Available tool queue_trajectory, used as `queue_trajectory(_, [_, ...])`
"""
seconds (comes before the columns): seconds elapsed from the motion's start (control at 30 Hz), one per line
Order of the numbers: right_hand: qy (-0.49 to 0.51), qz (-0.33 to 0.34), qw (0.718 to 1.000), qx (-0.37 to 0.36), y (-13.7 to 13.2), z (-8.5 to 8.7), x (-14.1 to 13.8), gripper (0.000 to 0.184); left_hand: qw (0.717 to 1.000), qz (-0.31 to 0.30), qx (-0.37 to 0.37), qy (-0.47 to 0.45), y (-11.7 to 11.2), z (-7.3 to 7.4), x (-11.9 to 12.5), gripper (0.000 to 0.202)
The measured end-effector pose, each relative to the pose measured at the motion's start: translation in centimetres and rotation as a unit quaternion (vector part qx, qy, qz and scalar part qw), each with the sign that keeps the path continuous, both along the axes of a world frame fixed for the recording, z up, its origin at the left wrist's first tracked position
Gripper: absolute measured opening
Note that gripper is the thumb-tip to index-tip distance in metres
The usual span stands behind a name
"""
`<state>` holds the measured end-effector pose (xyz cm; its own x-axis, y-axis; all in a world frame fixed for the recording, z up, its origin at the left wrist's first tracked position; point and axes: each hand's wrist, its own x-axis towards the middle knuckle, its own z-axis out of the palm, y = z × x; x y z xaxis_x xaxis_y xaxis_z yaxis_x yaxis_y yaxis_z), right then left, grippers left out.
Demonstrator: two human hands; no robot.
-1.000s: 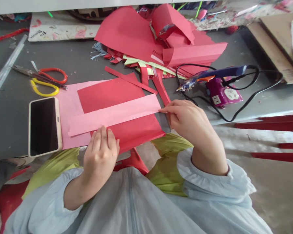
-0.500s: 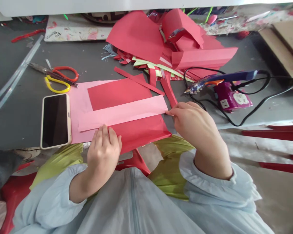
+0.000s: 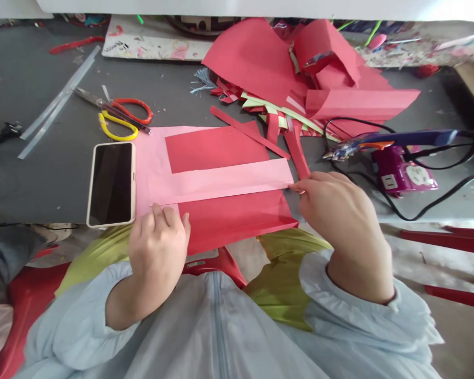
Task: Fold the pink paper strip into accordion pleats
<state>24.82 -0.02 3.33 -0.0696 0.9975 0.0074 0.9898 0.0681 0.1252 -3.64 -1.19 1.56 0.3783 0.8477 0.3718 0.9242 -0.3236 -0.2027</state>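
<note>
A long pink paper strip [image 3: 221,181] lies across a red paper sheet [image 3: 237,216] on the grey table, over a larger pink sheet [image 3: 150,158]. My right hand [image 3: 339,210] pinches the strip's right end between thumb and fingers. My left hand [image 3: 160,245] rests with curled fingers pressed down on the strip's left end and the red sheet's near edge, which hangs over the table edge.
A phone [image 3: 111,183] lies face up left of the papers. Scissors [image 3: 114,113] with red and yellow handles lie behind it. A glue gun [image 3: 383,142] on a purple power strip [image 3: 403,176] sits right, cables around it. Red paper scraps [image 3: 300,73] pile at the back.
My left hand slid a little left along the strip's lower edge. The right hand keeps its pinch on the strip's end. The view has shifted, so everything sits further right.
</note>
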Motion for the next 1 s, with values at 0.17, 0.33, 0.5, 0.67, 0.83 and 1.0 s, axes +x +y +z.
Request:
queue_trajectory(0.17, [-0.015,-0.036,0.999,-0.020,0.5,0.4,-0.6,0.035,1.000,0.008,-0.007,0.010,0.1,0.0,-0.4,0.028])
queue_trajectory(0.33, [-0.086,-0.047,0.990,-0.097,0.1,1.7,-2.6,0.034,0.993,0.017,-0.094,0.070,0.3,1.3,-0.4,0.038])
queue_trajectory(0.5, [-0.093,-0.112,0.978,-0.147,-0.5,2.0,-5.8,0.045,0.983,0.033,-0.157,0.089,0.6,2.5,-0.3,0.044])
queue_trajectory(0.67, [-0.066,-0.157,0.970,-0.174,-0.5,1.8,-6.7,0.053,0.978,0.049,-0.174,0.104,0.8,2.7,0.0,0.046])
queue_trajectory(0.83, [-0.048,-0.148,0.970,-0.187,-0.7,2.2,-5.6,0.056,0.969,0.068,-0.189,0.142,1.2,3.2,0.7,0.048])
queue_trajectory(1.0, [-0.028,-0.125,0.975,-0.182,-0.7,2.2,-4.4,0.053,0.963,0.084,-0.189,0.174,1.7,3.5,1.6,0.048])
